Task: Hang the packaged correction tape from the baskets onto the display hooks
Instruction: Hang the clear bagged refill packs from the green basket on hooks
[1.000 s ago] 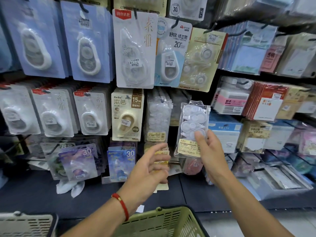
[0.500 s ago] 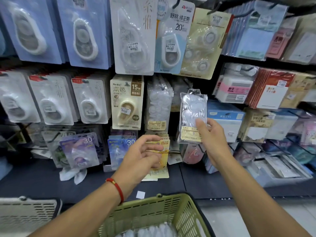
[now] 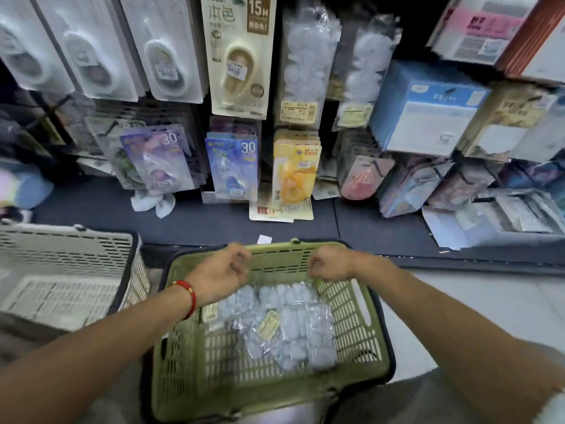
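Both hands hover over the green basket (image 3: 351,316), fingers loosely curled, holding nothing. The left hand (image 3: 221,275) sits nearer the packaged correction tape (image 3: 284,325), which lies at about 5 o'clock from it and 7 o'clock from the right hand (image 3: 328,264). The clear packs are heaped (long axes mixed, hard to tell). The grey basket (image 3: 61,270) at 9 o'clock looks bare. The hung packs (image 3: 301,62) wait at 12.

Dim, soft store light with motion blur

Hanging packs (image 3: 238,53) and both baskets smear slightly; glare whitens clear wrappers (image 3: 284,325); wide-angle bending tilts shelf (image 3: 189,221) edges; corners fall dark.
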The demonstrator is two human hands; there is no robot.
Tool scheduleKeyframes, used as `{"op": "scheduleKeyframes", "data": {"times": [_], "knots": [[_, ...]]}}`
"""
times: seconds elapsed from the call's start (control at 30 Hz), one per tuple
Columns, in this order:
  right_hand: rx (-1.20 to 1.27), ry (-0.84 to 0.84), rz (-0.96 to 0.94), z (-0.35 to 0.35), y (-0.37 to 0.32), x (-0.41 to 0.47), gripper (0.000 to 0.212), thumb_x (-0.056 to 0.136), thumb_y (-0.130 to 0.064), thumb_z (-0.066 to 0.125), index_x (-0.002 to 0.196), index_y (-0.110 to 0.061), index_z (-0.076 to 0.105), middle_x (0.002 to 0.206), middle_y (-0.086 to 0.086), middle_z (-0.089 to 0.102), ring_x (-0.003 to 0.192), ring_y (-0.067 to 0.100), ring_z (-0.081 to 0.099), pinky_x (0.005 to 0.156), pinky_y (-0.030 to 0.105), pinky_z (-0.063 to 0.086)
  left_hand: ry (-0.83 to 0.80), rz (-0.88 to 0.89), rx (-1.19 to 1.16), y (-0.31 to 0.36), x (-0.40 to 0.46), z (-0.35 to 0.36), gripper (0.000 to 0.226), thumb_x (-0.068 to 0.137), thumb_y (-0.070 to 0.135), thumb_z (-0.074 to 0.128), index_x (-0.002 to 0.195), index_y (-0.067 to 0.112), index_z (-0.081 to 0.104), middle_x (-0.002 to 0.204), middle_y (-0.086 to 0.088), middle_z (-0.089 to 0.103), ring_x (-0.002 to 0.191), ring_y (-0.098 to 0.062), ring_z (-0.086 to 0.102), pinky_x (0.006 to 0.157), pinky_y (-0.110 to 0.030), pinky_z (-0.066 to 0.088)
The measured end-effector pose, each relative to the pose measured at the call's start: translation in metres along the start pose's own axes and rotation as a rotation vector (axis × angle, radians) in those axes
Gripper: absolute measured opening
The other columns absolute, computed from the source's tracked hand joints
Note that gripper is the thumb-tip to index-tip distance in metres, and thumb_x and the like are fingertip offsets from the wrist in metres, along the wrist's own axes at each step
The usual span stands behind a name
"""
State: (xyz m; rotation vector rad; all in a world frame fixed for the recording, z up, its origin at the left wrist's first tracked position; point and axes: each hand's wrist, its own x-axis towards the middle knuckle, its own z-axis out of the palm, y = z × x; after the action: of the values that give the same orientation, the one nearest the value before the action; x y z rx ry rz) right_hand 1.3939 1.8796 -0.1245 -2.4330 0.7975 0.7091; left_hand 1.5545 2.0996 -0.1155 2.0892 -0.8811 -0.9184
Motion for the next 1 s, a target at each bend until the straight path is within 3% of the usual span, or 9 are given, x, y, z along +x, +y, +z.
{"op": "scheduleKeyframes", "data": {"times": [0.17, 0.27, 0.33, 0.47, 0.53, 0.67, 0.73, 0.87, 1.0], "knots": [[-0.113, -0.098, 0.230, 0.140, 0.012, 0.027, 0.045, 0.105, -0.027, 0.058, 0.142, -0.002, 0.054, 0.146, 0.018, 0.057, 0.133, 0.034, 0.058, 0.103, 0.037, 0.049, -0.012, -0.337, -0.149, -0.059, -0.019, 0.055, 0.028, 0.094, -0.008, 0.057, 0.104, 0.019, 0.061, 0.077, -0.002, 0.058, 0.063, -0.015, 0.050, 0.053, -0.022, 0.041], [-0.022, -0.037, 0.369, 0.198, 0.022, 0.025, 0.073, 0.103, -0.034, 0.062, 0.157, 0.003, 0.028, 0.158, 0.020, 0.040, 0.144, 0.033, 0.046, 0.111, 0.038, 0.045, -0.054, -0.383, -0.211, -0.073, -0.034, 0.074, 0.026, 0.095, -0.007, 0.058, 0.107, 0.016, 0.064, 0.076, -0.006, 0.061, 0.067, -0.022, 0.051, 0.058, -0.027, 0.040], [0.008, 0.030, 0.437, 0.212, 0.029, 0.025, 0.096, 0.100, -0.038, 0.069, 0.160, 0.006, 0.008, 0.160, 0.023, 0.029, 0.147, 0.034, 0.039, 0.113, 0.037, 0.044, -0.079, -0.421, -0.232, -0.074, -0.037, 0.081, 0.026, 0.096, -0.004, 0.060, 0.108, 0.018, 0.065, 0.083, -0.008, 0.065, 0.076, -0.023, 0.055, 0.064, -0.029, 0.046], [0.080, 0.045, 0.480, 0.209, 0.034, 0.029, 0.108, 0.097, -0.035, 0.072, 0.160, 0.010, -0.004, 0.161, 0.028, 0.023, 0.146, 0.036, 0.038, 0.111, 0.034, 0.044, -0.092, -0.433, -0.233, -0.069, -0.039, 0.089, 0.030, 0.098, -0.006, 0.056, 0.112, 0.019, 0.064, 0.105, -0.014, 0.071, 0.088, -0.025, 0.061, 0.077, -0.038, 0.057], [0.205, 0.105, 0.541, 0.206, 0.034, 0.028, 0.099, 0.097, -0.026, 0.072, 0.160, 0.008, 0.004, 0.158, 0.025, 0.033, 0.144, 0.035, 0.044, 0.109, 0.033, 0.045, -0.084, -0.427, -0.230, -0.067, -0.036, 0.089, 0.029, 0.099, -0.005, 0.057, 0.115, 0.018, 0.064, 0.108, -0.015, 0.071, 0.090, -0.025, 0.062, 0.086, -0.043, 0.059], [0.682, 0.326, 0.619, 0.192, 0.048, 0.016, 0.044, 0.093, 0.000, 0.063, 0.137, 0.003, 0.053, 0.128, 0.022, 0.065, 0.120, 0.039, 0.065, 0.094, 0.036, 0.054, -0.066, -0.409, -0.243, -0.065, -0.033, 0.090, 0.023, 0.101, 0.001, 0.060, 0.117, 0.016, 0.064, 0.115, -0.018, 0.070, 0.088, -0.023, 0.063, 0.073, -0.034, 0.056], [0.948, 0.396, 0.620, 0.177, 0.050, 0.005, 0.035, 0.090, 0.008, 0.056, 0.122, 0.000, 0.065, 0.114, 0.020, 0.071, 0.104, 0.037, 0.069, 0.089, 0.040, 0.060, -0.065, -0.407, -0.257, -0.064, -0.031, 0.092, 0.023, 0.100, 0.002, 0.061, 0.119, 0.015, 0.065, 0.118, -0.019, 0.070, 0.087, -0.022, 0.063, 0.068, -0.030, 0.055], [1.418, 0.124, 0.424, 0.149, 0.027, -0.015, 0.020, 0.089, 0.010, 0.051, 0.105, -0.001, 0.054, 0.113, 0.019, 0.065, 0.098, 0.036, 0.071, 0.076, 0.051, 0.064, -0.087, -0.383, -0.334, -0.058, -0.027, 0.099, 0.025, 0.100, 0.007, 0.062, 0.123, 0.017, 0.065, 0.121, -0.016, 0.070, 0.096, -0.022, 0.065, 0.086, -0.036, 0.059], [1.579, -0.138, 0.091, 0.141, -0.004, -0.013, 0.027, 0.095, 0.013, 0.046, 0.115, 0.000, 0.056, 0.113, 0.021, 0.066, 0.101, 0.032, 0.070, 0.092, 0.053, 0.061, -0.098, -0.371, -0.438, -0.056, -0.028, 0.099, 0.029, 0.100, 0.023, 0.070, 0.127, 0.025, 0.062, 0.122, -0.005, 0.068, 0.107, -0.020, 0.067, 0.098, -0.040, 0.057]]}}
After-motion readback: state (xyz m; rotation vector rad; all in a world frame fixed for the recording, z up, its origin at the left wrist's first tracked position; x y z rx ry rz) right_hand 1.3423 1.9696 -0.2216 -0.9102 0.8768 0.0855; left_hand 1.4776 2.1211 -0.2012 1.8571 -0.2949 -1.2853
